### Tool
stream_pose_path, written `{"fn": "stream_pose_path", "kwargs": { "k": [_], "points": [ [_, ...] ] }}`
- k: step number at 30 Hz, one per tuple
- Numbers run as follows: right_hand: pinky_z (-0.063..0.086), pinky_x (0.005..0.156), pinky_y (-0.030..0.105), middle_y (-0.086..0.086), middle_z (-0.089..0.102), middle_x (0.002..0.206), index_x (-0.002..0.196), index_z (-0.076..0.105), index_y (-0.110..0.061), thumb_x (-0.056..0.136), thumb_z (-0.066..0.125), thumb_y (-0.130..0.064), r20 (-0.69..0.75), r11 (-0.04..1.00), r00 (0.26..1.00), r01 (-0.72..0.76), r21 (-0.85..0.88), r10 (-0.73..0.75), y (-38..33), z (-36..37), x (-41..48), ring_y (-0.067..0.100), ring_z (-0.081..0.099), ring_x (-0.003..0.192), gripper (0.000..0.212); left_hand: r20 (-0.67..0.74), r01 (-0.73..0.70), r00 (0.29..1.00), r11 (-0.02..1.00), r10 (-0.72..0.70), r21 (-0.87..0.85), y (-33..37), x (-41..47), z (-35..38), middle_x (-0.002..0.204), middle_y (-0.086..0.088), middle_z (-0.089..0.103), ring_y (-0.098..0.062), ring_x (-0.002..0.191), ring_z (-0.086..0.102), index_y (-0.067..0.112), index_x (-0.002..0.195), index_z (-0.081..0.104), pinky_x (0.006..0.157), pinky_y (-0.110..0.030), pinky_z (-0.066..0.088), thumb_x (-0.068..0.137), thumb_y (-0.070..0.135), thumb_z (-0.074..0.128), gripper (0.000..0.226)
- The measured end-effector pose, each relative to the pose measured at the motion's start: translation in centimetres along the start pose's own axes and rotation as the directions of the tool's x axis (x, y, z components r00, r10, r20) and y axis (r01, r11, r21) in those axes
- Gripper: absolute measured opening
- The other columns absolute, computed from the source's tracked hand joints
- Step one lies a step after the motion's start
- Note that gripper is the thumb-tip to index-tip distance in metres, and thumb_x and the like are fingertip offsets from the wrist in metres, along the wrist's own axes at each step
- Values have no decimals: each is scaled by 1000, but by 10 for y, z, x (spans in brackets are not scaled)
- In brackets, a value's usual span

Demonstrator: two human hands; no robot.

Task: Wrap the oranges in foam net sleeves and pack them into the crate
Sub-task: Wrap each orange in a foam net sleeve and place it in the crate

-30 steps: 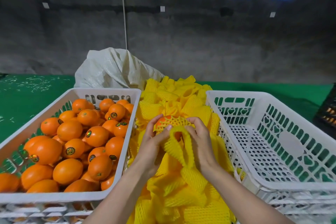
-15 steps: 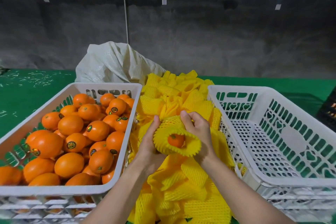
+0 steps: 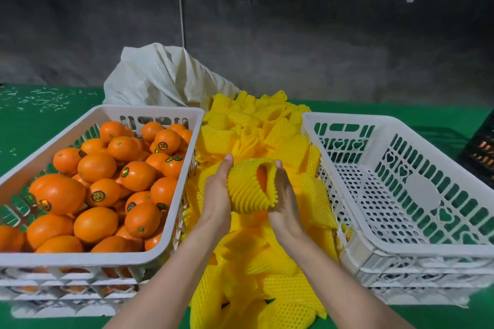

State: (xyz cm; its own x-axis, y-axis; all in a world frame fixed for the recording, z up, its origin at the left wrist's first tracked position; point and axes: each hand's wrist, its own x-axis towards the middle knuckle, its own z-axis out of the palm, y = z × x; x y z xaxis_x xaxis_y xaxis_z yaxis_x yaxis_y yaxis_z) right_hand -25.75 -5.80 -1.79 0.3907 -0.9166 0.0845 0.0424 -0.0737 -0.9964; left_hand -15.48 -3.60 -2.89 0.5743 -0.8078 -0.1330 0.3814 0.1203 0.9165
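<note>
Left hand [image 3: 217, 192]: fingers curled round the sleeve's left side.
Right hand [image 3: 284, 203]: cupping and gripping its right side.
Sleeve [image 3: 246, 192]: yellow foam net, held over the pile [image 3: 280, 141].
Orange [image 3: 261, 178]: inside the sleeve, showing at its opening.
Left crate [image 3: 66, 258]: heaped with oranges [image 3: 96, 168].
Right crate [image 3: 417, 250]: just beside the right hand.

Soft, even light brightens the foreground, while the concrete wall [image 3: 294, 35] behind lies dim. Small highlights sit on the tops of the oranges [image 3: 96, 168]; shadows are faint. Wide-angle distortion bows the right-hand crate [image 3: 414, 250] rim near the edge, and fine detail is slightly soft throughout.
</note>
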Motion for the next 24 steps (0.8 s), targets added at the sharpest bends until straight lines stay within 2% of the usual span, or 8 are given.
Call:
{"fn": "stream_pose_path", "kwargs": {
  "k": [1,4,7,11,13,16,19,24],
  "points": [
    [41,92,41,0,56,112,131,43,-6,94,21,-46,1,999,1000,-5,-37,5,3,-1,-1,12,54,108,58,-40,-99,994,991,103,86,-1,0,-1,68,-12,64,-26,65,62,10,63,62,69,-39,47,89,47,54,46],
    [46,86,28,-11,53,113,132,35,-38,95,20,-49,92,990,991,-108,93,100,8,-3,-3,8,53,101,42,-25,-356,925,887,379,296,-2,-7,-5,50,1,36,-15,51,36,15,52,41,56,-30,28,93,46,51,52],
    [50,87,32,-3,65,114,123,51,-29,81,30,-62,155,916,965,-250,313,211,8,-3,-4,11,62,100,58,-58,-441,864,808,500,392,-4,-10,-4,50,4,30,-11,52,30,-4,58,42,54,-32,24,91,42,56,59],
    [37,102,54,-3,72,98,89,74,-37,62,45,-68,205,799,925,-381,465,321,10,-2,-12,26,59,107,50,-40,-176,984,984,176,7,-5,-14,-3,72,-13,45,-23,69,44,7,76,53,66,-38,35,86,45,57,39],
    [27,105,62,2,69,112,102,70,-37,60,51,-66,279,734,883,-468,491,376,13,-5,-13,32,53,116,55,-11,-87,996,996,87,-23,-9,-14,-8,70,-12,46,-22,69,49,13,75,50,64,-36,39,78,52,55,39],
    [36,97,54,5,65,118,116,61,-30,60,56,-61,349,668,839,-543,509,417,17,-8,-15,30,54,113,65,49,-134,990,989,131,56,-17,-20,-12,77,-14,60,-22,74,60,6,83,59,66,-33,51,81,51,48,47],
    [45,75,35,3,71,94,99,64,-25,76,49,-56,309,663,866,-499,557,392,19,-8,-17,24,60,93,41,111,-239,967,965,228,105,-19,-28,-9,70,-17,54,-24,67,52,-4,76,57,67,-36,47,89,42,44,49],
    [44,69,30,-2,71,82,82,69,-30,79,47,-51,213,712,923,-382,589,319,19,-10,-24,16,64,80,31,130,-309,949,932,288,188,-15,-33,-3,77,-21,50,-27,74,44,-19,77,53,66,-44,38,84,38,48,58]
  ]
}}
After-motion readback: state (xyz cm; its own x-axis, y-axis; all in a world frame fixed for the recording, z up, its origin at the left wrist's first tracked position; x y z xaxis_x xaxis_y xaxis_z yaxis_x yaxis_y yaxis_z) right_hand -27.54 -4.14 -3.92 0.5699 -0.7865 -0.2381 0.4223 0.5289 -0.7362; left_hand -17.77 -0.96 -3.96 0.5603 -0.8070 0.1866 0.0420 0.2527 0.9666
